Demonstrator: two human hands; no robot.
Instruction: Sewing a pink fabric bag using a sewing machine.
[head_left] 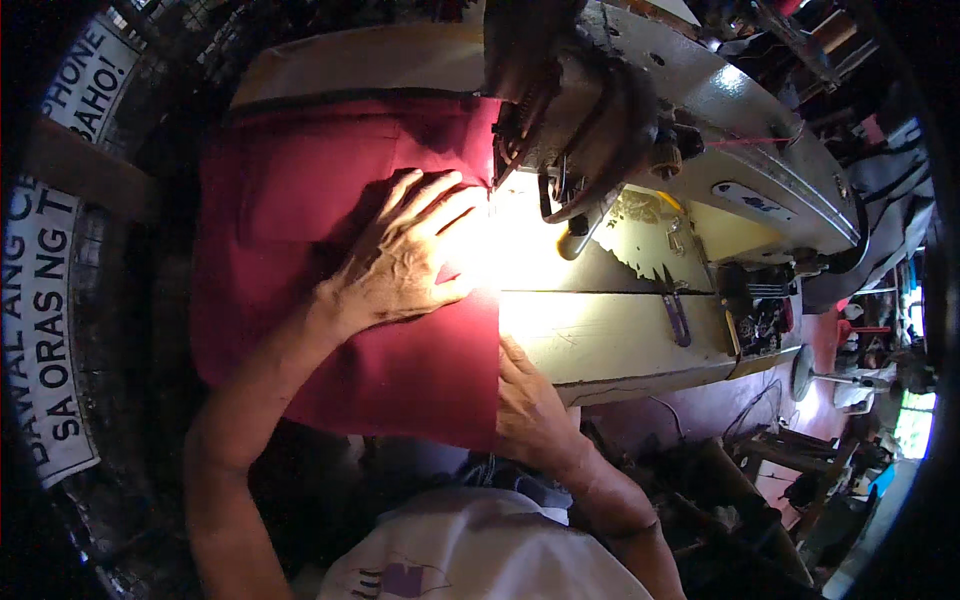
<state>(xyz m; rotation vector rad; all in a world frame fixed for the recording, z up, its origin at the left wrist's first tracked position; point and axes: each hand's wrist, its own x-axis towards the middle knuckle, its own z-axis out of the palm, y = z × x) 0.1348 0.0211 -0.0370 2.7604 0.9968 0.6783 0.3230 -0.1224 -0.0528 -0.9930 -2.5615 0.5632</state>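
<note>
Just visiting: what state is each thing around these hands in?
Cloth: spread out, brightly lit near its right edge.
Left hand: spread on the cloth.
Right hand: at the cloth's right edge, partly hidden.
Snips: lying down, blades apart.
Sewing machine: running or stopped, can't tell.

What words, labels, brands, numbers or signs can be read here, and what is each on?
Upper white sign: dark capitals, readable but cut off; wording withheld.
Lower white sign: dark capitals, also cut off; wording withheld.
Machine: oval badge, too small to read.
Shirt: purple print, no clear lettering.
</note>
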